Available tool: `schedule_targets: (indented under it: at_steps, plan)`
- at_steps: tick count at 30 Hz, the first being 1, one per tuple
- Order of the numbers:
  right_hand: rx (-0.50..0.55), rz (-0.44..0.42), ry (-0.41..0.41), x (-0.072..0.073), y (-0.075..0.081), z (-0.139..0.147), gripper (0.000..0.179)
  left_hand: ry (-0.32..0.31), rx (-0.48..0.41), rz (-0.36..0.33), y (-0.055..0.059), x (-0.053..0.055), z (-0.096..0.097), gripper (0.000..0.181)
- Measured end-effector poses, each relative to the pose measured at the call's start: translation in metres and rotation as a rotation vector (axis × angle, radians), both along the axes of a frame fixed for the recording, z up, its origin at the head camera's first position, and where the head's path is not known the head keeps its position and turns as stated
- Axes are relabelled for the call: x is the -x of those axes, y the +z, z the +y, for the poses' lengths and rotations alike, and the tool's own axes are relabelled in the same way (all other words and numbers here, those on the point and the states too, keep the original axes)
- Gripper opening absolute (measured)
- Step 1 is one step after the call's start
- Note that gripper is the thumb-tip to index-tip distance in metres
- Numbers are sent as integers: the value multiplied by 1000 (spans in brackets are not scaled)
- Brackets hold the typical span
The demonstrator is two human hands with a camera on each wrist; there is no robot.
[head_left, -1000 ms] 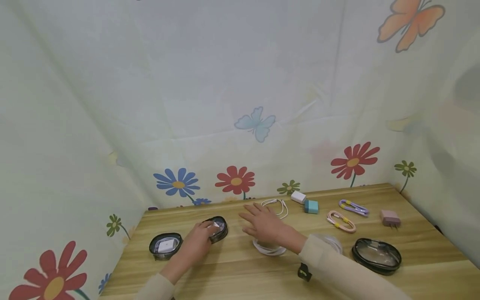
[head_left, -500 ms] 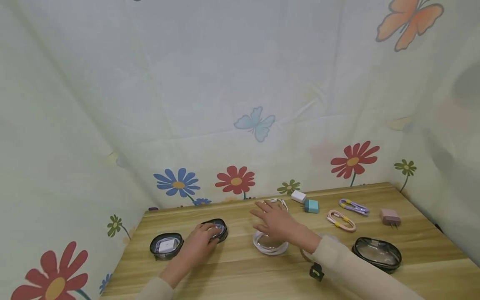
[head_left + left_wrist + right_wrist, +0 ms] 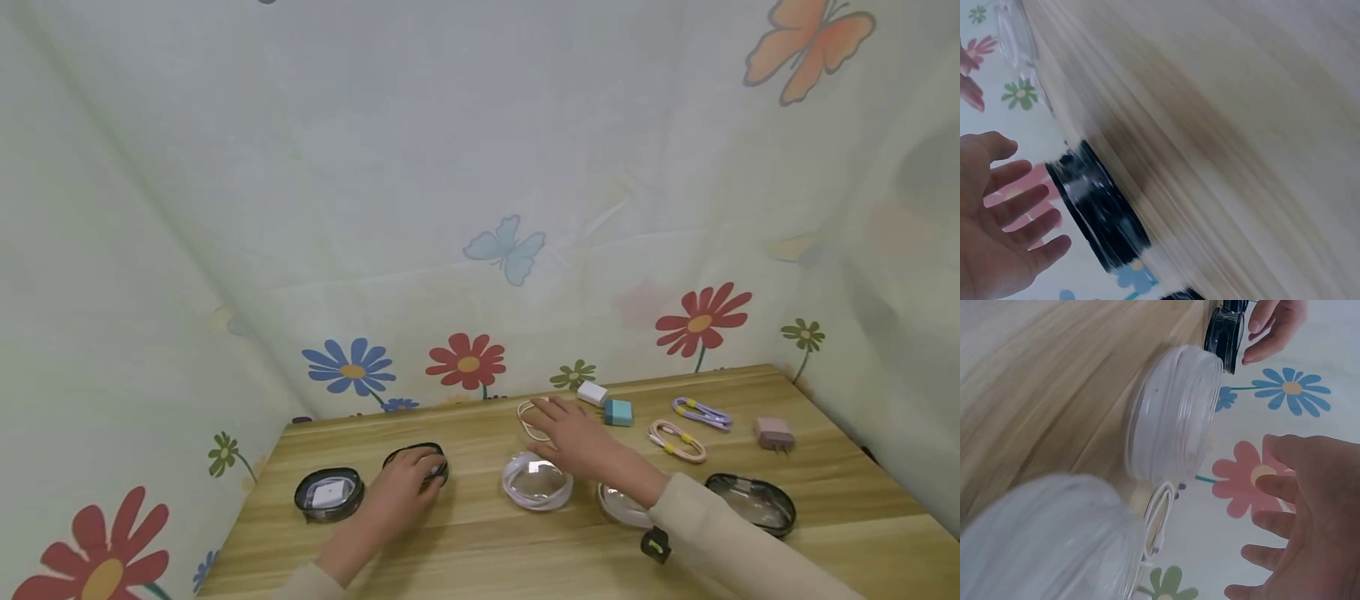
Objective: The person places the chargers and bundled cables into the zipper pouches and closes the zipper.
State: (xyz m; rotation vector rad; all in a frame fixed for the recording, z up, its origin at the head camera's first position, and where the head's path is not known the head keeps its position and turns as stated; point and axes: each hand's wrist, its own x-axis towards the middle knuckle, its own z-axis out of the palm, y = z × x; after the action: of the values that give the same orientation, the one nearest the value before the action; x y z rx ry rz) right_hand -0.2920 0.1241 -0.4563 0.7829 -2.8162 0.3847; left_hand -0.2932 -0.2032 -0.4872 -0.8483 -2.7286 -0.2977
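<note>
My left hand (image 3: pixel 401 490) is over a clear pouch with black trim (image 3: pixel 446 472), covering much of it in the head view. The left wrist view shows that pouch (image 3: pixel 1100 212) standing apart from the fingers, which are spread and hold nothing. My right hand (image 3: pixel 581 442) hovers with extended fingers above the table, partly hiding a coiled white cable (image 3: pixel 525 423). Below it are a round clear case with white trim (image 3: pixel 561 493) and a second white-trimmed case (image 3: pixel 621 507), partly behind the forearm. In the right wrist view the right hand (image 3: pixel 1316 519) is clear of both cases.
To the left, a black-trimmed pouch (image 3: pixel 307 500) contains a white charger (image 3: pixel 330 495). Farther right lie a white plug (image 3: pixel 592 393), a teal plug (image 3: pixel 618 412), a peach cable (image 3: pixel 677 442), a purple cable (image 3: pixel 702 414), a pink plug (image 3: pixel 774 434) and another black-trimmed pouch (image 3: pixel 787 512).
My right hand has moved rightward, uncovering the left white-trimmed case. My left hand stays over its pouch and has shifted slightly nearer to me. The head view has turned a little.
</note>
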Motion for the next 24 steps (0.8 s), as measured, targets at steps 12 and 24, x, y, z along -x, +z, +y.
schedule_targets:
  at_steps: [12, 24]
  plan:
    - [-55, 41, -65, -3, -6, 24, 51, -156, -12, 69, -1, -1, 38, 34]
    - [-11, 19, -92, -10, -8, 47, 52, -267, 71, 53, -3, -1, 85, 42]
